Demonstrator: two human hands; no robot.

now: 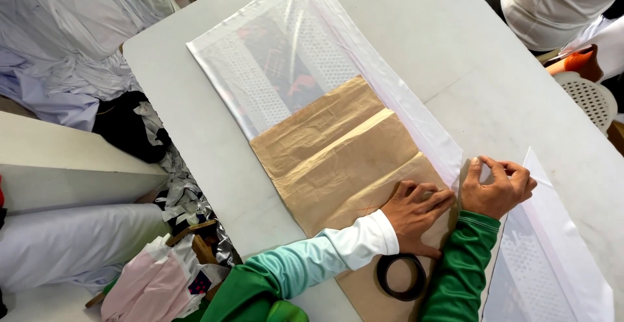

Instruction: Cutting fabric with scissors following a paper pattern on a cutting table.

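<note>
White table: creased brown paper (flat) over sheer fabric.

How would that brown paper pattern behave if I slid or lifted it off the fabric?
The brown paper pattern shows creases and fold lines, so it likely lifts light and semi-stiff, then sags. On the smooth white fabric it probably slides easily; the left hand presses it flat.

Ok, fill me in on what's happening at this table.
A person in green sleeves leans over a white table. Their left hand presses flat on a creased brown paper pattern lying over sheer white fabric. Their right hand pinches the fabric's edge beside the paper. A black tape ring sits on the paper near the wrists. Another person sits at the far corner.
</note>
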